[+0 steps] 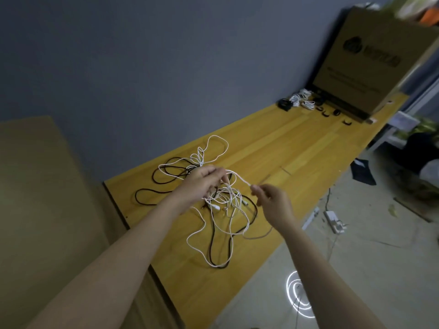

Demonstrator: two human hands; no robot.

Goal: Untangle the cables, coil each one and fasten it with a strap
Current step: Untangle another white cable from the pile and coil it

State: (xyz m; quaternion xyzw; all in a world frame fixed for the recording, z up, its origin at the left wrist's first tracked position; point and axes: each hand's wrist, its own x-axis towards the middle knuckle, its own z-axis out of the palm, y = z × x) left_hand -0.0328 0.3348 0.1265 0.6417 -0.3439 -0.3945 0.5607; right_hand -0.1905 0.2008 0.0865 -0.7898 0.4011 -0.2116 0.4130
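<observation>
A tangle of white cables (228, 198) and black cables (166, 176) lies on the yellow wooden table (285, 148). My left hand (204, 181) is raised over the tangle and pinches a white cable near its fingertips. That cable runs taut to my right hand (273, 200), which pinches its end between thumb and fingers. Loops of white cable hang from under my left hand. At the table's far end lie coiled white cables (301, 98), a coiled black cable (284, 104) and several small black straps (326, 112).
A large cardboard box (380, 60) stands at the far end of the table. A beige panel (35, 186) is at the left. On the floor to the right lie a white power strip (333, 218), dark debris and a glowing ring light (299, 295).
</observation>
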